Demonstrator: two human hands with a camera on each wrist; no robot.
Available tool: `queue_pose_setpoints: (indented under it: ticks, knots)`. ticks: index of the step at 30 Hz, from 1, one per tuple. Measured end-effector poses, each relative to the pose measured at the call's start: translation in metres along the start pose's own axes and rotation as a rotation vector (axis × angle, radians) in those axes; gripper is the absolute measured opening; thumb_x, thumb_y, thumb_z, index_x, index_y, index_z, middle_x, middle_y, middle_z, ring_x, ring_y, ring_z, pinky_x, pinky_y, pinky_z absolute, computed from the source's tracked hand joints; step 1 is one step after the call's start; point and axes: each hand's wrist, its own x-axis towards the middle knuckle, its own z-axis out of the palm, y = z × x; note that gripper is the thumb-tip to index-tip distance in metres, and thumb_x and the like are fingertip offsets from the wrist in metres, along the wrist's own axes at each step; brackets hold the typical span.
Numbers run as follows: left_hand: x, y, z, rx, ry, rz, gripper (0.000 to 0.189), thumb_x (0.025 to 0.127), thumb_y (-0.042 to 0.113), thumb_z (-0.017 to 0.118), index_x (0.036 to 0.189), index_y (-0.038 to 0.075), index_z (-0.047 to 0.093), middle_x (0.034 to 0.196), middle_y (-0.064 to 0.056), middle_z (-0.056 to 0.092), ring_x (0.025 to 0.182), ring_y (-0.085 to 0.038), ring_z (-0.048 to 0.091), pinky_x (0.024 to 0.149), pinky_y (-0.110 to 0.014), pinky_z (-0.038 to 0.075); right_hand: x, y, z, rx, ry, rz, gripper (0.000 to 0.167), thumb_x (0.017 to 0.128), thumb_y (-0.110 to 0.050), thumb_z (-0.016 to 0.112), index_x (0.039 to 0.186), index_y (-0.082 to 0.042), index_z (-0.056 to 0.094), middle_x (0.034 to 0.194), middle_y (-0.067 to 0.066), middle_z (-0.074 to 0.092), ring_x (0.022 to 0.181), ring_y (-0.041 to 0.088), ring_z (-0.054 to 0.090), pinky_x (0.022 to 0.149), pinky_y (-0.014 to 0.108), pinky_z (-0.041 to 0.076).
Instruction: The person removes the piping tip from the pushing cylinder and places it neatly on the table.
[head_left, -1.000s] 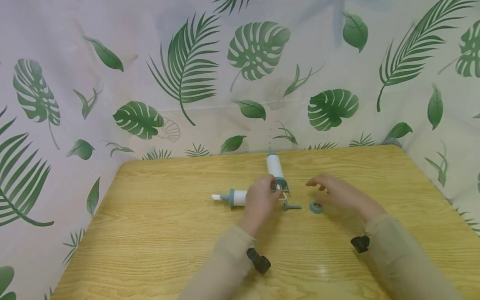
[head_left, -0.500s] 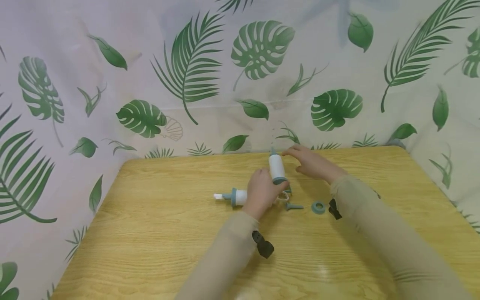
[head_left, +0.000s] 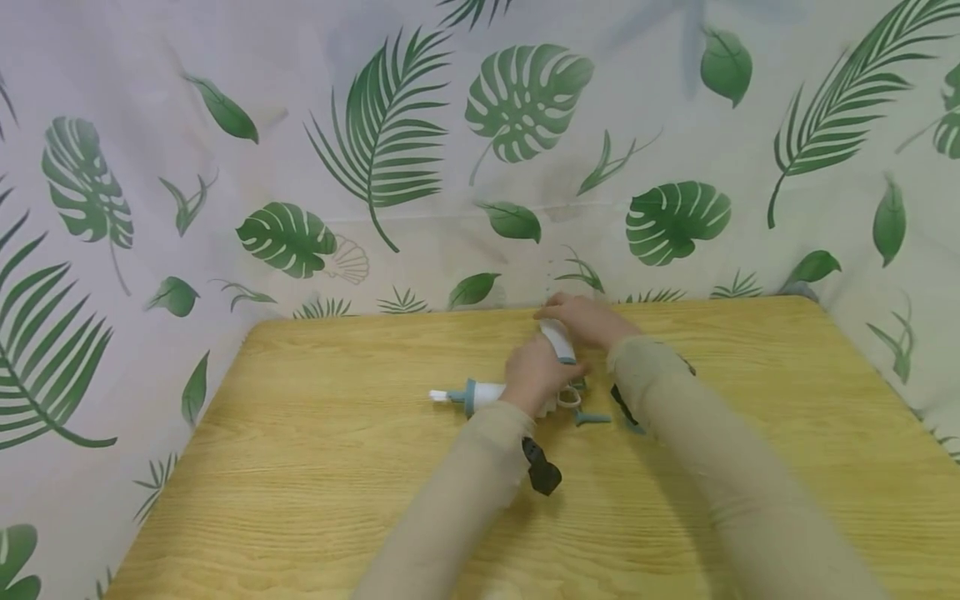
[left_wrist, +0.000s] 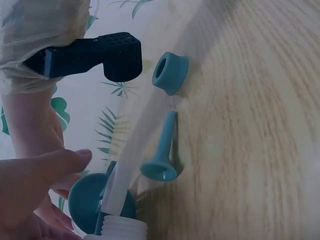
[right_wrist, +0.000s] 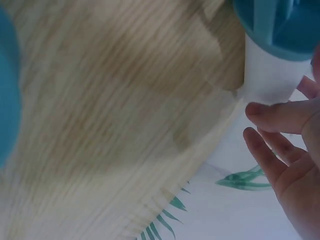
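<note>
A white cylinder (head_left: 558, 340) with a teal end cap (left_wrist: 82, 202) points towards the back of the table. My left hand (head_left: 534, 371) holds it near the capped end, thumb sticking out to the right. Around the cylinder's far end lie the fingers of my right hand (head_left: 588, 321); in the right wrist view the thumb overlaps that end, and whether they grip is unclear. A second white cylinder (head_left: 487, 394), with a teal collar and a white tip, lies sideways, partly under my left hand. Its white threaded end (left_wrist: 122, 227) shows in the left wrist view.
A small teal funnel-shaped piece (left_wrist: 162, 160) lies right of the cylinders. Beyond it sits a teal ring (left_wrist: 172, 75), mostly hidden by my right wrist in the head view. A leaf-patterned sheet (head_left: 420, 250) hangs directly behind the wooden table (head_left: 300, 500).
My right hand has moved from beside the ring, up and left, to the cylinder's far end. My left hand has shifted slightly and stays at the cylinder. The loose teal pieces have not moved.
</note>
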Motion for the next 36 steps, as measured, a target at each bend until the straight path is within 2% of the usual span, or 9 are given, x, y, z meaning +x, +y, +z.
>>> queue_pose_setpoints:
  ticks: [4, 9, 12, 16, 20, 27, 31, 36]
  knots:
    - [0.0, -0.001, 0.002, -0.011, -0.007, 0.007, 0.061, 0.079, 0.049, 0.074, 0.117, 0.004, 0.057, 0.099, -0.007, 0.065, 0.082, -0.021, 0.061, 0.071, -0.034, 0.051, 0.001, -0.001, 0.003, -0.003, 0.0, -0.009, 0.037, 0.086, 0.013, 0.057, 0.12, 0.0, 0.064, 0.124, 0.022, 0.054, 0.113, 0.041, 0.052, 0.098, 0.05, 0.041]
    - [0.001, -0.003, 0.007, -0.083, 0.007, 0.006, 0.051, 0.082, 0.035, 0.075, 0.117, 0.004, 0.056, 0.099, -0.007, 0.063, 0.084, -0.022, 0.061, 0.068, -0.032, 0.051, 0.0, 0.0, 0.005, 0.033, 0.009, 0.002, 0.033, 0.088, 0.012, 0.055, 0.119, 0.002, 0.064, 0.124, 0.023, 0.053, 0.114, 0.041, 0.051, 0.099, 0.049, 0.04]
    - [0.002, -0.005, 0.008, -0.141, 0.028, 0.026, 0.047, 0.082, 0.03, 0.076, 0.116, 0.004, 0.057, 0.099, -0.008, 0.064, 0.084, -0.022, 0.062, 0.067, -0.031, 0.052, -0.001, 0.002, 0.004, 0.055, 0.025, 0.004, 0.032, 0.09, 0.011, 0.053, 0.119, 0.003, 0.063, 0.123, 0.025, 0.053, 0.113, 0.042, 0.051, 0.098, 0.05, 0.041]
    - [0.003, -0.005, 0.002, -0.234, 0.056, 0.077, 0.045, 0.084, 0.026, 0.074, 0.118, 0.003, 0.057, 0.103, -0.008, 0.064, 0.088, -0.022, 0.062, 0.069, -0.03, 0.052, -0.003, 0.006, -0.001, 0.054, 0.063, 0.009, 0.041, 0.083, 0.017, 0.056, 0.121, 0.004, 0.06, 0.122, 0.026, 0.052, 0.112, 0.044, 0.051, 0.097, 0.052, 0.041]
    - [0.004, -0.005, -0.007, -0.308, 0.053, 0.106, 0.047, 0.085, 0.025, 0.073, 0.122, 0.001, 0.055, 0.107, -0.01, 0.064, 0.089, -0.02, 0.062, 0.069, -0.028, 0.052, -0.005, 0.007, -0.013, 0.059, 0.085, 0.033, 0.054, 0.074, 0.024, 0.059, 0.124, 0.004, 0.058, 0.126, 0.028, 0.049, 0.116, 0.045, 0.047, 0.099, 0.054, 0.04]
    - [0.006, -0.015, -0.027, -0.425, 0.005, 0.174, 0.056, 0.083, 0.02, 0.077, 0.131, 0.003, 0.054, 0.111, -0.013, 0.064, 0.094, -0.022, 0.062, 0.074, -0.028, 0.052, -0.017, 0.0, -0.034, 0.03, 0.148, 0.008, 0.055, 0.071, 0.014, 0.075, 0.123, 0.006, 0.058, 0.127, 0.027, 0.052, 0.115, 0.046, 0.049, 0.097, 0.055, 0.041]
    - [0.007, -0.027, -0.038, -0.471, -0.047, 0.245, 0.054, 0.083, 0.021, 0.077, 0.13, 0.006, 0.056, 0.113, -0.011, 0.063, 0.098, -0.021, 0.06, 0.077, -0.027, 0.051, -0.028, -0.004, -0.04, 0.015, 0.182, 0.002, 0.053, 0.072, 0.008, 0.078, 0.122, 0.007, 0.058, 0.123, 0.026, 0.055, 0.11, 0.046, 0.051, 0.095, 0.055, 0.041]
    - [0.007, -0.044, -0.05, -0.489, -0.14, 0.355, 0.049, 0.085, 0.021, 0.074, 0.13, 0.008, 0.056, 0.118, -0.008, 0.063, 0.101, -0.017, 0.06, 0.078, -0.026, 0.05, -0.048, -0.01, -0.04, 0.03, 0.201, 0.053, 0.053, 0.075, -0.005, 0.081, 0.122, 0.005, 0.058, 0.118, 0.025, 0.056, 0.108, 0.043, 0.05, 0.093, 0.055, 0.042]
